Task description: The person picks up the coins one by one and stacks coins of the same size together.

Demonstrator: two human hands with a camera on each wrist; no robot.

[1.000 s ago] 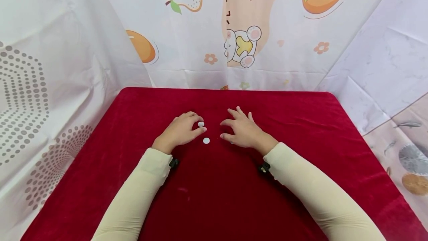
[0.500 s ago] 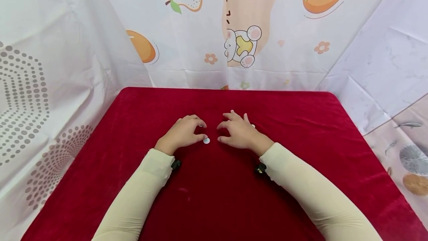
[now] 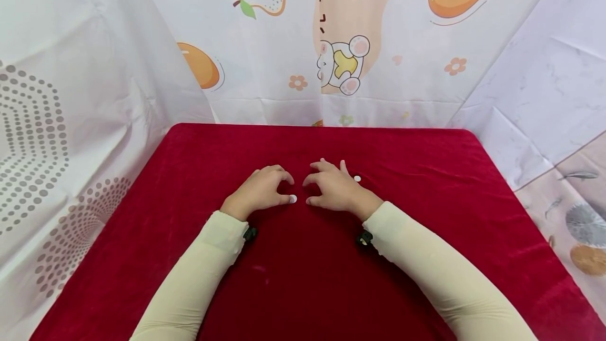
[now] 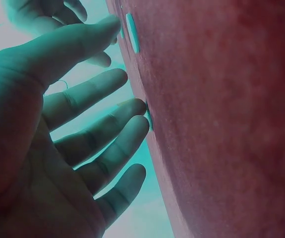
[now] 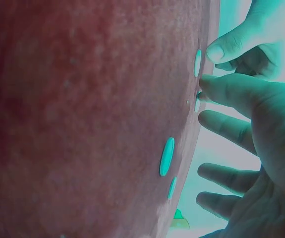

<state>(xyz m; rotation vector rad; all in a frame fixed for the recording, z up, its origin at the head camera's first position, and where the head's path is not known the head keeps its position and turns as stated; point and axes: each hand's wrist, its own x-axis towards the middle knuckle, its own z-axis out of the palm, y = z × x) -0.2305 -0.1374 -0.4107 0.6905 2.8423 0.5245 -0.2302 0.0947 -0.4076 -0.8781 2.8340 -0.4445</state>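
Observation:
Several small flat white discs lie on the red cloth. My left hand (image 3: 259, 188) has its fingers loosely bent and spread, its thumb tip right at one white disc (image 3: 293, 199). In the left wrist view that disc (image 4: 132, 33) lies flat by the thumb, and another disc (image 4: 149, 118) shows behind the fingertips. My right hand (image 3: 338, 188) faces it, fingers spread and holding nothing. Beyond its little finger lies a disc (image 3: 357, 178). A nearer disc (image 5: 167, 156), seen in the right wrist view, is hidden under this hand in the head view.
A red velvet cloth (image 3: 293, 278) covers the table, with its far edge in front of a printed white curtain (image 3: 265, 67). More white curtains (image 3: 94, 25) hang at the sides. A small dark wrist camera (image 3: 364, 238) sits at the right cuff.
Both hands have drawn closer together. My right hand shifted left, uncovering the disc on its right. My left hand edged right and nearer, its fingers now covering the far disc, its thumb reaching the near one.

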